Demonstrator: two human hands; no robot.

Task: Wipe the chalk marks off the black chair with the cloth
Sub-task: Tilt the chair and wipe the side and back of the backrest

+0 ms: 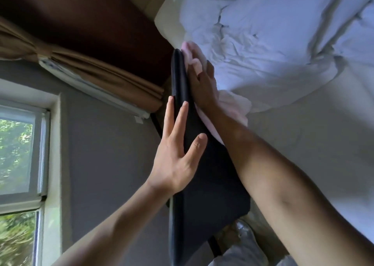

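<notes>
**Wiping in progress along the far side of the chair**

Forearms reach in from the near edge, one on each side of the black chair (202, 184), a dark padded slab seen almost edge-on and running from near to far up the middle of the view. Right of it lies a bed with a rumpled white duvet (283, 43); left of it are a grey wall, a window (18, 154) and tan curtains (81, 63).

The pink cloth (232, 107) sits against the chair's right face, bunched beneath the right hand (202, 87), whose fingers lie nearly straight and press it to the surface. The left hand (176, 160) lies flat on the chair's near-left side, fingers straight and spread, holding nothing, apparently bracing it.

No chalk marks can be made out from this angle. Judging by the pose, a wiping stroke is under way; the next move calls for steady pressure along the face while the left hand steadies the chair.
</notes>
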